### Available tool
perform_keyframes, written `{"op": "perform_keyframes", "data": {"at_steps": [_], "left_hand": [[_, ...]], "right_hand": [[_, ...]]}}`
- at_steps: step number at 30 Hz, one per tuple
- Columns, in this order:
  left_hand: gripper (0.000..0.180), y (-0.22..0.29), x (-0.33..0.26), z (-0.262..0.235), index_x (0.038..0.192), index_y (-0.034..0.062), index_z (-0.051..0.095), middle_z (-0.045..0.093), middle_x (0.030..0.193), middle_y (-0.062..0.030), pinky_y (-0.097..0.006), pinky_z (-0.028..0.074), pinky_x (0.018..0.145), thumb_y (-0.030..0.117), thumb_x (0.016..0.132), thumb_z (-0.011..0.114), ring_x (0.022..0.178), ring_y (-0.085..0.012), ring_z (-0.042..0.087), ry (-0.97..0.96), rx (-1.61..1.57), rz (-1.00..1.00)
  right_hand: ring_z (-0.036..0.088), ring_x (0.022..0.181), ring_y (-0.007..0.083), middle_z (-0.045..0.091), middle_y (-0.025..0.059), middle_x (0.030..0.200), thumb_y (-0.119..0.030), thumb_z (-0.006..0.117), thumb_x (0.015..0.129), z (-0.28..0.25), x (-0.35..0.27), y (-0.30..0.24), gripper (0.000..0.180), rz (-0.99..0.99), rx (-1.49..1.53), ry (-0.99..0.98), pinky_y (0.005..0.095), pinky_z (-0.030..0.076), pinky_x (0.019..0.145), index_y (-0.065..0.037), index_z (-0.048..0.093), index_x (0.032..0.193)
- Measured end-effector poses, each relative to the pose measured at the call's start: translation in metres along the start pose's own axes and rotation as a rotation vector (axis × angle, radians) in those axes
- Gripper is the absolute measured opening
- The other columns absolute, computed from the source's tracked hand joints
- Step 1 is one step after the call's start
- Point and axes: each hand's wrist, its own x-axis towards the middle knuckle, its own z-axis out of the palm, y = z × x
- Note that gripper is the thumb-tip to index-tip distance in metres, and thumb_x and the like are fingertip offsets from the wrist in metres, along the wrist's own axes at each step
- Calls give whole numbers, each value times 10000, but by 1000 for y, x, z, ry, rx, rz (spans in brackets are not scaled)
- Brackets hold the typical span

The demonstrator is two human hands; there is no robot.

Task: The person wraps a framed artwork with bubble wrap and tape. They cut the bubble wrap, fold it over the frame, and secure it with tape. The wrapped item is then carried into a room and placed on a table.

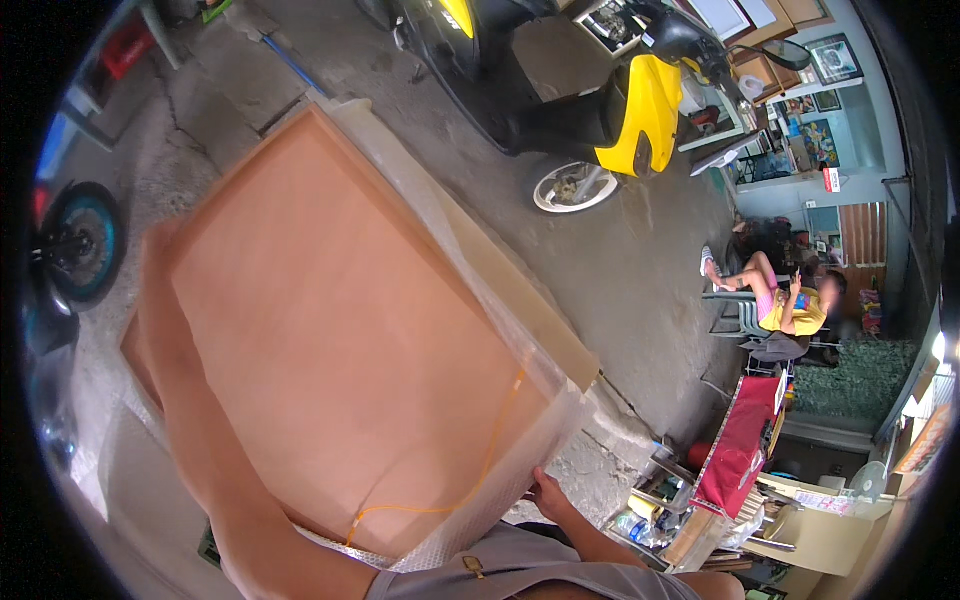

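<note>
I carry a large flat panel [340,330] with a brown paper back, wrapped in clear bubble wrap; it fills the middle of the view. An orange cord [470,490] hangs across its near right corner. My left forearm lies along the panel's left side and my left hand [158,250] reaches its far left edge, blurred, pressed against it. My right hand [550,493] grips the panel's near right edge from below, fingers tucked under the wrap. Grey shorts show at the bottom.
A yellow and black scooter [610,110] is parked ahead on the concrete floor. A person [790,305] sits on a plastic chair at the right. A table with a red cloth [740,445] and clutter stands at lower right. A wheel with a blue rim [85,240] is at left.
</note>
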Motion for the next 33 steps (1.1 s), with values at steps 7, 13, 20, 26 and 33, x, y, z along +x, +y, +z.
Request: {"op": "perform_keyframes", "data": {"at_steps": [7, 13, 20, 26, 33], "left_hand": [[174, 3, -17, -17, 778, 28, 603, 549, 775, -114, -349, 423, 655, 178, 758, 516, 731, -223, 537, 102, -219, 38], [153, 27, -37, -43, 715, 28, 564, 510, 634, -60, -312, 394, 600, 179, 712, 543, 635, -137, 501, 197, -356, -13], [137, 78, -57, -68, 688, 9, 527, 497, 632, -139, -348, 387, 592, 144, 687, 548, 635, -204, 514, 440, -259, -120], [140, 141, -97, -144, 732, 23, 601, 546, 708, -207, -399, 424, 629, 148, 702, 545, 721, -323, 565, 516, -27, 115], [309, 136, -148, -235, 826, 1, 563, 591, 814, -218, -409, 403, 687, 291, 791, 464, 733, -302, 537, 837, -229, -80]], "right_hand": [[518, 1033, 268, 546, 120, 1138, -477, 426, 876, 0, 2, 6, 539, 8, 41, -50, 461, 406, 876, -53, 447, 1209], [541, 1006, 278, 536, 157, 1134, -476, 479, 856, -7, -3, -4, 611, 129, 35, -214, 433, 445, 825, 18, 405, 1207], [543, 980, 290, 508, 167, 1140, -462, 500, 852, 6, 1, -3, 633, 52, -85, -183, 427, 475, 787, -4, 327, 1253], [540, 958, 271, 494, 126, 1162, -544, 414, 852, 2, -10, -5, 638, -43, -79, -137, 398, 476, 742, -58, 332, 1257], [525, 770, 202, 545, 72, 976, -659, 218, 843, -56, -14, -96, 672, -228, -180, -334, 347, 431, 618, -112, 423, 1177]]}}
